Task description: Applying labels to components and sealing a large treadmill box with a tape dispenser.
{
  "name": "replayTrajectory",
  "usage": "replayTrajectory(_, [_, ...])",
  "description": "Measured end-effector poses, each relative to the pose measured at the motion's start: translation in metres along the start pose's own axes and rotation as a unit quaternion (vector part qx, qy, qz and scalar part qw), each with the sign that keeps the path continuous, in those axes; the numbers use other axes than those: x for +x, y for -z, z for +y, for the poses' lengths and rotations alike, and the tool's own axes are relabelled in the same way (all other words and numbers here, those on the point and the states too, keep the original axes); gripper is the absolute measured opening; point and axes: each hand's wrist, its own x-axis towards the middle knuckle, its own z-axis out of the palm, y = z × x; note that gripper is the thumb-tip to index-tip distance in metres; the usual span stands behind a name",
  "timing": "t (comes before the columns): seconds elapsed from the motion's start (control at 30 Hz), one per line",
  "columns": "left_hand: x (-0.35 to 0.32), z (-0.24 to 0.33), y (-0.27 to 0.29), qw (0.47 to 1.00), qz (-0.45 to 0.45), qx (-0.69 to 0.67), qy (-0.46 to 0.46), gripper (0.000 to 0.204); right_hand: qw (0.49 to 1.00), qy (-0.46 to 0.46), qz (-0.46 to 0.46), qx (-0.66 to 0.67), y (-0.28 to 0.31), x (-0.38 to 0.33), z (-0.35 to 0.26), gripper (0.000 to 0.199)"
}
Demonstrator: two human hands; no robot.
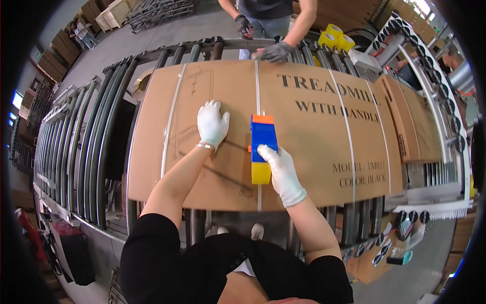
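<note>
A large flat brown carton [228, 167] with black printing and several white straps round it lies in front of me. My left hand [213, 125], in a white glove, rests flat on its top, left of the middle strap, fingers slightly apart and holding nothing. In my right hand [284, 175], also white-gloved, is a blue and orange tape dispenser [264, 136] with a yellow end. My thumb lies over its blue body, and the other fingers are mostly hidden. It sits over the middle strap [257, 83]; whether it touches the carton I cannot tell.
A roller conveyor [81, 152] bears the carton and runs left. Opposite, a person's dark-gloved hand [273, 52] touches the carton's far edge. Yellow tape rolls [335, 38] stand behind at the right. Another brown carton [412, 121] and a white-framed machine [468, 167] are on the right.
</note>
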Motion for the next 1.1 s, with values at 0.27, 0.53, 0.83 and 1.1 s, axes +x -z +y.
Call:
replayTrajectory(0.27, [-0.111,0.036,0.064,0.998,-0.019,-0.029,-0.059,0.049,0.995,-0.08,-0.047,-0.022,0.026,-0.179,0.072,0.035])
replayTrajectory(0.53, [-0.121,0.038,0.063,0.996,-0.017,0.015,-0.082,0.047,0.973,-0.1,-0.035,-0.207,0.085,-0.178,0.212,0.067])
replayTrajectory(0.83, [-0.111,0.025,0.062,0.994,0.002,0.024,-0.108,0.043,0.879,-0.094,-0.111,-0.453,0.111,-0.024,0.305,0.054])
replayTrajectory(1.1, [-0.103,0.051,0.072,0.993,-0.103,-0.003,-0.063,0.048,0.827,0.13,-0.235,-0.494,-0.036,0.153,0.336,0.058])
